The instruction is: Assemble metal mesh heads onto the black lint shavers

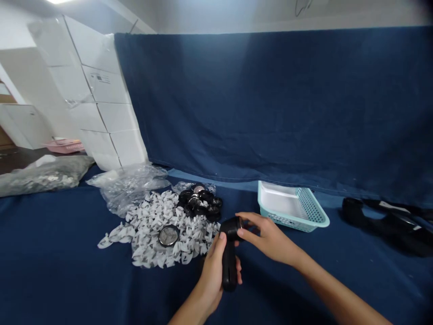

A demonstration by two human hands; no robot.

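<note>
Left hand (pixel 211 268) wraps the black handset (pixel 229 266) above the blue cloth (pixel 67 262) while the right hand (pixel 269 234) pinches its head end, apparently mid-job, with round black parts (pixel 214 210) and white pieces (pixel 152 216) left loose beyond.

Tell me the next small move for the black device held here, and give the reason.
Probably a slight twist at the shiny rim by the right grip, while the left grip braces the black device: the right fingers sit around that rim, and the left wraps the handle. Whether the rim is fully seated cannot be seen.
</note>
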